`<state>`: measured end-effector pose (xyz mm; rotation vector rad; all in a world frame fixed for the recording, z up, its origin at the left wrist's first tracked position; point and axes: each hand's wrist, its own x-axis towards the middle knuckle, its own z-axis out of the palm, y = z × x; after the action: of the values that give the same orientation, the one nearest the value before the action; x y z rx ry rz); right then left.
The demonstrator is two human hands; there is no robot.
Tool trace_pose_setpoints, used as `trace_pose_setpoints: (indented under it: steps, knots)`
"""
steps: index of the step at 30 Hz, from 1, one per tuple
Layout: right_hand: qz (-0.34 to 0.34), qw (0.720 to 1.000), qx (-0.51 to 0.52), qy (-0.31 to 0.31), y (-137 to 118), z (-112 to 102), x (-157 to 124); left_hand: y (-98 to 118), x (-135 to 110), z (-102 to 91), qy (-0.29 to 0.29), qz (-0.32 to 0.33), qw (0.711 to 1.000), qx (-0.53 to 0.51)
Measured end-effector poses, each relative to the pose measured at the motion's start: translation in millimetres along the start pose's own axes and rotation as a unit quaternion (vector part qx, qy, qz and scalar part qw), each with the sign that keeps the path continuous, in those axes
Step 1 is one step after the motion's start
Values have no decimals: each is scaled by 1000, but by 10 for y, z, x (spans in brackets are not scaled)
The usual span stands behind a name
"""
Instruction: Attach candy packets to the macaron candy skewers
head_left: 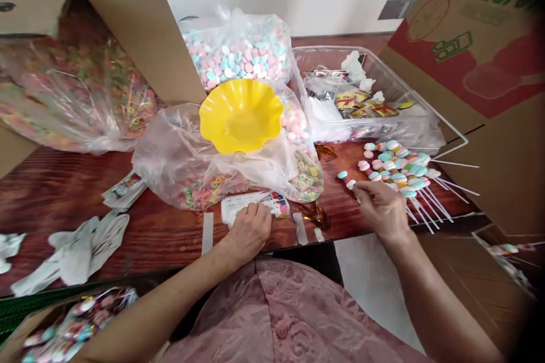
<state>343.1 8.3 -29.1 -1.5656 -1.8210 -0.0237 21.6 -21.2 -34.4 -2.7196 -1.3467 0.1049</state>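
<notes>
My right hand (pixel 383 207) is closed in a pinch on a candy skewer (pixel 350 184), just left of a pile of candy skewers (pixel 395 164). Pink, blue and white sweets are threaded on them, and their white sticks point toward the table's right edge. My left hand (pixel 251 227) is curled with its fingertips on a printed clear plastic bag (pixel 238 204) near the front edge; what lies under the fingers is hidden. Just beyond it, a yellow scalloped bowl (pixel 240 116) rests on open bags of ring-shaped and pastel sweets (pixel 170 159).
A big bag of pastel sweets (pixel 242 54) stands behind the bowl. To its right is a clear plastic tray (pixel 374 119) with packets. Cardboard boxes (pixel 140 39) flank the table (pixel 162 238). White gloves (pixel 85 249) lie at left, above a crate of wrapped sweets (pixel 80 323).
</notes>
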Motion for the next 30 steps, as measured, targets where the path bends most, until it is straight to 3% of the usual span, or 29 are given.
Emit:
trace_pose_setpoints:
  steps: [5,9,13,18,24,27,30]
  knots:
    - [38,969,-237,-58,304,-161,537,-43,-29,79,62,6,998,33]
    - [60,953,-285,-81,390,-305,775,-74,-18,18,29,39,997,56]
    - [90,935,-318,-129,449,-381,717,-89,-27,-75,-7,65,995,69]
    - [124,930,-320,-130,399,-391,444,-88,-35,-78,-17,67,996,56]
    - [147,944,-262,-136,301,-355,182,-75,-21,-25,-1,58,998,38]
    - [128,954,-242,-120,410,-373,273,-64,-21,-14,9,60,997,45]
    - [67,974,-172,-134,606,-361,579,-42,-21,-17,11,57,997,54]
